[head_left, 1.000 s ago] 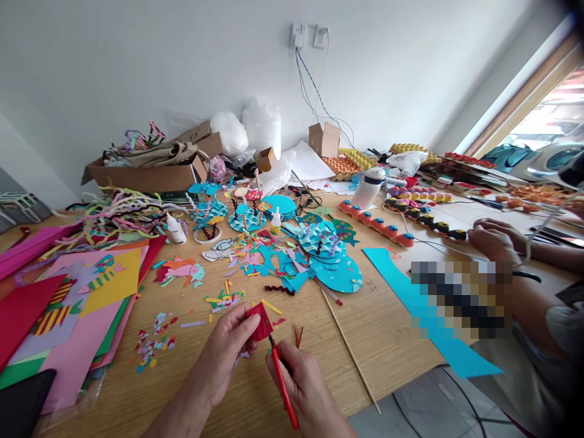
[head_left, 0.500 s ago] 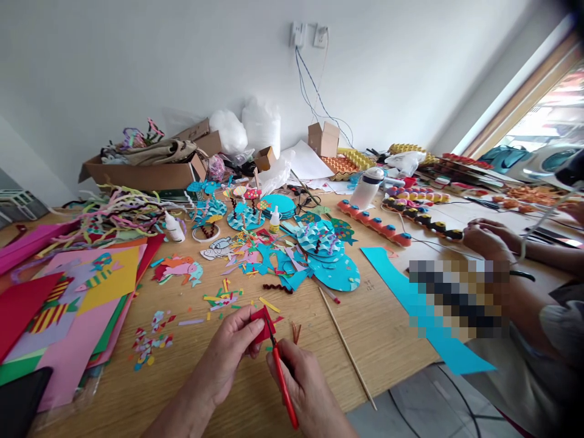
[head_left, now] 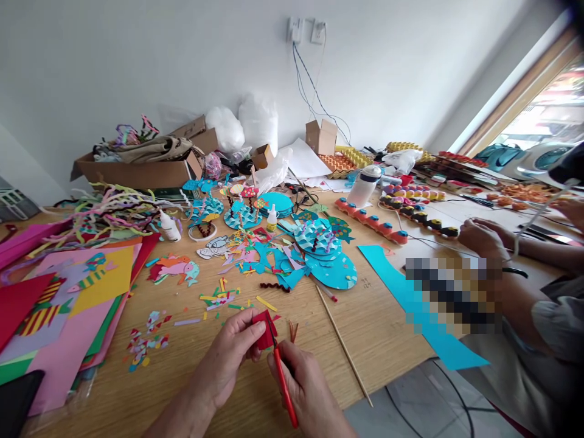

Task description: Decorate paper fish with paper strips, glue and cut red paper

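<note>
Change: within the last second, the red paper [head_left: 263,342] had turned slightly against the scissors [head_left: 286,389] | Left hand [head_left: 230,353]: we pinched the paper under our thumb | Right hand [head_left: 301,374]: we gripped the red handles | Place: paper above the surface [head_left: 319,340], between our hands, blades across it | Judgement: cutting seemed under way

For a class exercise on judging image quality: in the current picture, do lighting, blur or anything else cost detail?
Head view: the window glares, washing out part of what lies outside; head view: the upper right corner falls dark; head view: a mosaic patch hides detail at right; head view: the scissors and red paper look fairly sharp.
</note>
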A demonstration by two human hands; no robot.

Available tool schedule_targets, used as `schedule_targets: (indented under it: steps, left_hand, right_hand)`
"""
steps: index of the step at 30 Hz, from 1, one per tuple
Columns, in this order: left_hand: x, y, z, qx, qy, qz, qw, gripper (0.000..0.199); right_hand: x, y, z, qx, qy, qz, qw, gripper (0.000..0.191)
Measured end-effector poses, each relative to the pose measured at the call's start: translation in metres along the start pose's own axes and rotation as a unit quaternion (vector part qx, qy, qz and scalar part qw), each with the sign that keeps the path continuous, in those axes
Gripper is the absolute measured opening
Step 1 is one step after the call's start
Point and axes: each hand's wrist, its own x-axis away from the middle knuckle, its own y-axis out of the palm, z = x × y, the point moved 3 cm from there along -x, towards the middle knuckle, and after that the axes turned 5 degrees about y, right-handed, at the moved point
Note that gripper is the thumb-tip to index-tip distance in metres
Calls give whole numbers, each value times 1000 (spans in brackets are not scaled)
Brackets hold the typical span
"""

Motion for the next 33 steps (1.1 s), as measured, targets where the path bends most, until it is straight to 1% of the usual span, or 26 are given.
schedule_targets:
  steps: [8,12,16,20,23,25,27,29,31,33]
  left_hand:
    - [0,3,-5,8,-21,-1,1000,29]
    - [0,3,-10,9,-39,12,999,31]
    - [-1,3,-14,7,-58,17,998,32]
    - [-2,3,-15,1,-57,16,998,32]
    - [-1,3,-15,-9,-54,10,998,32]
    - [-1,2,-13,-17,-45,14,999,32]
    - [0,0,-9,-32,-24,27,999,31]
    - [-1,-2,-5,-56,3,39,998,28]
    - [-2,-3,-1,-89,31,45,995,26]
    - [-3,-4,0,-125,53,49,990,26]
  right_hand:
    - [2,2,8,-3,-6,19,1000,40]
    - [3,2,10,-13,-2,1,1000,43]
    - [4,1,10,-20,15,-8,1000,46]
    - [5,0,11,-28,38,-7,999,48]
    - [7,-2,9,-73,56,-12,996,49]
    - [9,-3,7,-125,89,-41,987,50]
    - [11,-5,4,-192,128,-85,969,52]
    - [14,-8,1,-248,149,-118,950,54]
    - [14,-11,-1,-277,152,-120,941,52]
    - [12,-13,-2,-293,140,-98,941,47]
